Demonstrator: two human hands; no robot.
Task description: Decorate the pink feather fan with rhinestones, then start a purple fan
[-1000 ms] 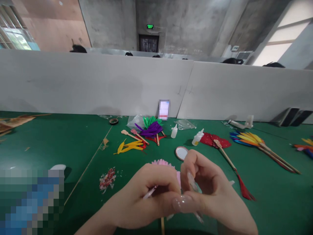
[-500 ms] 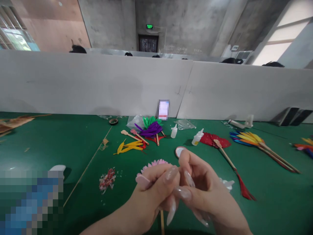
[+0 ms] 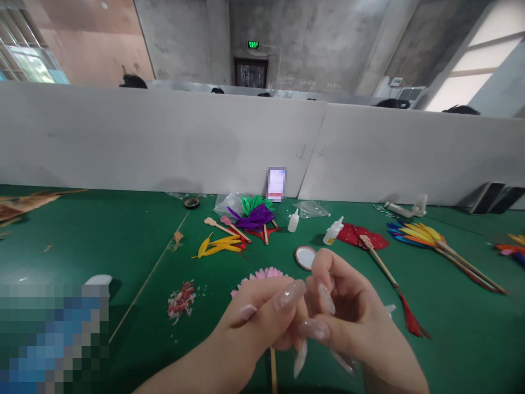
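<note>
Head view: the left hand point(image 3: 256, 328) has its thumb closed on its curled fingers, a pink piece point(image 3: 248, 312) poking out of this grip. The right hand point(image 3: 356, 317) meets it at the fingertips, its grip narrow; whether anything is pinched there I cannot tell.

Just beyond the left grip, a pink petaled fan point(image 3: 268, 272) is partly hidden by that hand, and a thin stick point(image 3: 273, 372), seemingly its handle, shows below. A round white lid point(image 3: 305, 257) with a reddish rim lies behind the right grip, its edge overlapped by the fingers. Farther off on the green surface point(image 3: 143, 262) are purple feathers point(image 3: 252, 217), yellow strips point(image 3: 217, 245), an upright small bottle point(image 3: 293, 220) and a leaning bottle point(image 3: 333, 232) against a red fan point(image 3: 355, 234). To the right of both grips lie a red tassel point(image 3: 410, 317) and a multicolored fan point(image 3: 422, 232); to the left, a pile of scraps point(image 3: 181, 301). A phone point(image 3: 276, 183) stands at the white partition point(image 3: 184, 137).

Beyond it, a green sign point(image 3: 253, 44) reads "EXIT" beneath other characters. Faint wall writing and the blurred phone screen are unreadable.
</note>
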